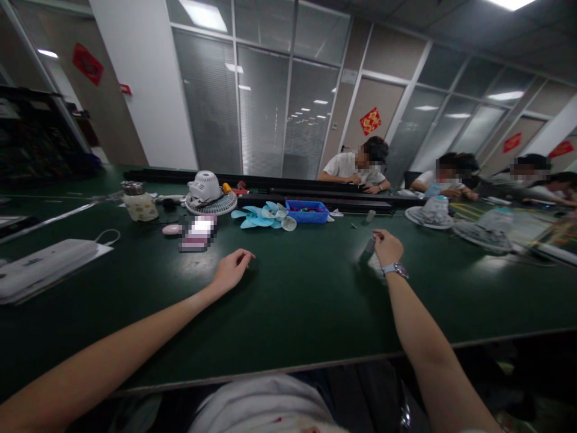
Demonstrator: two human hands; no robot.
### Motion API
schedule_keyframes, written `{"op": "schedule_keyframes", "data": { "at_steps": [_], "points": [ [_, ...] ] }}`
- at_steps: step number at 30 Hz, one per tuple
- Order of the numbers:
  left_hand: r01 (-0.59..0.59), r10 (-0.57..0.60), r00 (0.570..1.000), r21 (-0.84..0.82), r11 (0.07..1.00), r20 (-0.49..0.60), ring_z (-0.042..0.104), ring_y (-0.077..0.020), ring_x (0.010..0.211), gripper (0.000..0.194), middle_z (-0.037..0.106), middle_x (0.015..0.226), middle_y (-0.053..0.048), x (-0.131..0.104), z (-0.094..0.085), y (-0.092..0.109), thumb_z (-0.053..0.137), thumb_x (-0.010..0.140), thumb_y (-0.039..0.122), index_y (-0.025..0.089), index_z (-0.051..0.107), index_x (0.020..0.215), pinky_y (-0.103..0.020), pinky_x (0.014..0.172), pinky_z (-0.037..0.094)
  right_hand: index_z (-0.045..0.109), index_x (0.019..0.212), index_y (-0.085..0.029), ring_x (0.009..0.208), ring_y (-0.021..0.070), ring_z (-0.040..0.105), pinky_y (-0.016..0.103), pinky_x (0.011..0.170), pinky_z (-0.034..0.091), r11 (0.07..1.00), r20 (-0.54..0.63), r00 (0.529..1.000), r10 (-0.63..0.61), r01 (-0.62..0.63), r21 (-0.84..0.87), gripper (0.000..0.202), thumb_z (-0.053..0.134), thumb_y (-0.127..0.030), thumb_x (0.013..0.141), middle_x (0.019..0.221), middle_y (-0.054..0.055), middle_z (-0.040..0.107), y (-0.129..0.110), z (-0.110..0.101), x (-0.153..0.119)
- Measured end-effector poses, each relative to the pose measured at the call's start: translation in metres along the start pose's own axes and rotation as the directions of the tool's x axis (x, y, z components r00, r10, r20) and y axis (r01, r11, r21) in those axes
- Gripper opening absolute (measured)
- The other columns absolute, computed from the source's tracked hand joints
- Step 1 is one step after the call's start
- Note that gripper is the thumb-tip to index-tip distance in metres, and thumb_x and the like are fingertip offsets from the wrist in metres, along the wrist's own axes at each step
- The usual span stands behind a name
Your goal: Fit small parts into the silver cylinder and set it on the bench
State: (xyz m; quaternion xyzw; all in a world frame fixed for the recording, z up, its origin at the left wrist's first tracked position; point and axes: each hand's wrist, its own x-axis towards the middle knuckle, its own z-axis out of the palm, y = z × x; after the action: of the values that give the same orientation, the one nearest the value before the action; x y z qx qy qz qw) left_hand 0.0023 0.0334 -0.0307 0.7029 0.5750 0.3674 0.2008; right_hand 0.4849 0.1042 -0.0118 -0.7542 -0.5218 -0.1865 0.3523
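Note:
My left hand [232,269] rests over the green table [288,300], left of centre, its fingers curled with the tips close together; whether anything small is between them cannot be made out. On the right, my right hand [386,245], with a watch on the wrist, pinches the top of a small dark grey cylindrical object [368,250], which stands slightly tilted at the table surface. Beyond my hands are light blue fan blades [259,215] and a blue tray [308,211] with small parts in it.
A phone [197,233], a pink object [171,230], a white fan [206,189] and a jar [139,203] stand back left. A white case [49,264] lies far left. More fan parts [430,213] are at right. Several people sit across the table.

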Motion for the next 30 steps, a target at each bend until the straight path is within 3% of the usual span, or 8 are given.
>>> {"op": "schedule_keyframes", "data": {
  "at_steps": [5, 11, 16, 19, 22, 26, 28, 30],
  "points": [
    [0.000, 0.000, 1.000, -0.003, 1.000, 0.006, 0.062, -0.0201, 0.072, 0.042, 0.064, 0.072, -0.001, 0.000, 0.000, 0.000, 0.039, 0.090, 0.048, 0.020, 0.068, 0.100, -0.029, 0.065, 0.043, 0.071, 0.106, -0.021, 0.077, 0.0224, 0.062, 0.031, 0.067, 0.038, 1.000, 0.013, 1.000, -0.008, 0.009, -0.025, 0.029, 0.050, -0.031, 0.090, 0.089, 0.010, 0.072, 0.000, 0.002, -0.001],
    [-0.014, 0.014, 1.000, -0.003, 1.000, -0.003, 0.062, -0.0200, 0.072, 0.041, 0.064, 0.072, -0.001, -0.001, -0.001, 0.002, 0.039, 0.090, 0.048, 0.020, 0.068, 0.099, -0.029, 0.065, 0.043, 0.058, 0.124, -0.018, 0.097, 0.0275, 0.062, 0.036, 0.081, 0.042, 0.994, 0.041, 0.995, -0.089, 0.091, -0.060, 0.043, 0.058, -0.036, 0.085, 0.106, 0.014, 0.068, -0.003, 0.009, -0.010],
    [-0.009, 0.009, 1.000, 0.001, 1.000, 0.002, 0.064, -0.0209, 0.074, 0.041, 0.065, 0.072, -0.001, -0.001, -0.001, 0.003, 0.039, 0.089, 0.049, 0.021, 0.068, 0.098, -0.029, 0.065, 0.044, 0.039, 0.137, -0.011, 0.099, 0.0297, 0.064, 0.037, 0.080, 0.045, 0.989, 0.145, 0.981, 0.133, -0.122, -0.078, 0.065, 0.061, -0.039, 0.083, 0.117, 0.022, 0.062, -0.002, 0.019, -0.017],
    [-0.020, 0.020, 1.000, -0.003, 1.000, 0.002, 0.063, -0.0205, 0.073, 0.040, 0.065, 0.072, -0.001, -0.001, 0.000, 0.001, 0.040, 0.089, 0.048, 0.021, 0.068, 0.098, -0.029, 0.066, 0.044, 0.042, 0.133, -0.011, 0.097, 0.0321, 0.065, 0.041, 0.082, 0.046, 0.974, 0.202, 0.953, 0.225, -0.211, -0.087, 0.064, 0.062, -0.044, 0.082, 0.106, 0.022, 0.066, 0.002, 0.021, -0.018],
    [-0.029, 0.029, 1.000, -0.013, 1.000, -0.005, 0.063, -0.0204, 0.073, 0.041, 0.065, 0.072, -0.001, 0.000, 0.002, 0.000, 0.040, 0.090, 0.049, 0.021, 0.068, 0.098, -0.029, 0.066, 0.044, 0.051, 0.124, -0.013, 0.100, 0.0339, 0.065, 0.045, 0.088, 0.043, 0.968, 0.186, 0.951, 0.246, -0.233, -0.089, 0.056, 0.064, -0.046, 0.081, 0.103, 0.020, 0.068, 0.000, 0.017, -0.018],
    [-0.018, 0.018, 1.000, -0.015, 1.000, 0.004, 0.063, -0.0204, 0.073, 0.041, 0.065, 0.072, -0.001, 0.000, 0.002, -0.001, 0.040, 0.090, 0.049, 0.021, 0.068, 0.098, -0.029, 0.067, 0.044, 0.056, 0.119, -0.014, 0.101, 0.0322, 0.065, 0.044, 0.092, 0.040, 0.984, 0.178, 0.970, 0.164, -0.173, 0.038, 0.055, 0.067, -0.050, 0.079, 0.103, 0.018, 0.070, -0.042, 0.010, -0.027],
    [-0.015, 0.015, 1.000, -0.013, 1.000, 0.005, 0.063, -0.0203, 0.073, 0.040, 0.065, 0.072, -0.001, 0.000, 0.002, -0.001, 0.041, 0.090, 0.049, 0.021, 0.068, 0.098, -0.029, 0.067, 0.044, 0.056, 0.119, -0.015, 0.098, 0.0289, 0.066, 0.042, 0.092, 0.040, 0.977, 0.172, 0.985, -0.010, -0.027, 0.210, 0.056, 0.067, -0.052, 0.078, 0.100, 0.015, 0.071, -0.082, 0.005, -0.045],
    [-0.022, 0.022, 1.000, -0.008, 1.000, 0.003, 0.063, -0.0205, 0.073, 0.040, 0.065, 0.073, -0.001, 0.000, 0.001, -0.001, 0.041, 0.090, 0.049, 0.021, 0.068, 0.099, -0.029, 0.067, 0.045, 0.056, 0.117, -0.017, 0.095, 0.0269, 0.066, 0.042, 0.094, 0.039, 0.897, 0.178, 0.955, -0.239, 0.147, 0.416, 0.056, 0.069, -0.053, 0.077, 0.097, 0.011, 0.072, -0.129, -0.002, -0.073]
  ]
}}
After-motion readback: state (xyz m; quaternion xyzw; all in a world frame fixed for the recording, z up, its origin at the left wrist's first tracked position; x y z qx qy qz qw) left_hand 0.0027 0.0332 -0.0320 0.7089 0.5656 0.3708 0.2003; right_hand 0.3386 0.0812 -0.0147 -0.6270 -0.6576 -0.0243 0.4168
